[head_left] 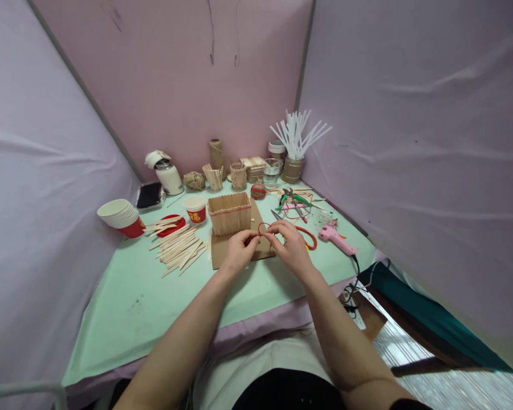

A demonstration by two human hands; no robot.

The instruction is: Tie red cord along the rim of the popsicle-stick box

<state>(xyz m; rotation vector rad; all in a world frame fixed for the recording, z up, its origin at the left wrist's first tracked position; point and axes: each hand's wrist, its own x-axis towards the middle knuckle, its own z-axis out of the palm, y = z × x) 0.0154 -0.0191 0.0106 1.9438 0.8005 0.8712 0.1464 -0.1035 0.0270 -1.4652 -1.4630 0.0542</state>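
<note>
The left hand point(240, 250) and the right hand point(291, 244) meet over the table point(154, 322), fingers drawn together on a thin red cord point(263, 226). Each pinches it between thumb and fingertips (the exact grip is too small to make out), and a small loop of it rises between them. The cord is just right of the box point(229, 216) and above the cardboard point(220, 257).

The box, made of upright wooden sticks with a red line round its rim, stands open-topped on the cardboard, near the left hand. Beside the right hand lie the scissors point(311, 239), partly hidden by it, and farther right the pink glue gun point(337, 238), its cable running off the table's edge. Behind these are the green pliers point(287, 200) among loose red strands, near the red ball point(259, 192).

Left of the cardboard spreads a pile of sticks point(177, 250), with more across a red dish point(177, 228). A paper cup point(195, 212) stands upright behind them; a stack of cups point(122, 216) lies tilted at the far left. Along the back are a bottle point(170, 177), a twine ball point(194, 181) and a jar point(293, 171) of white strips point(297, 136) (fanned out widely).
</note>
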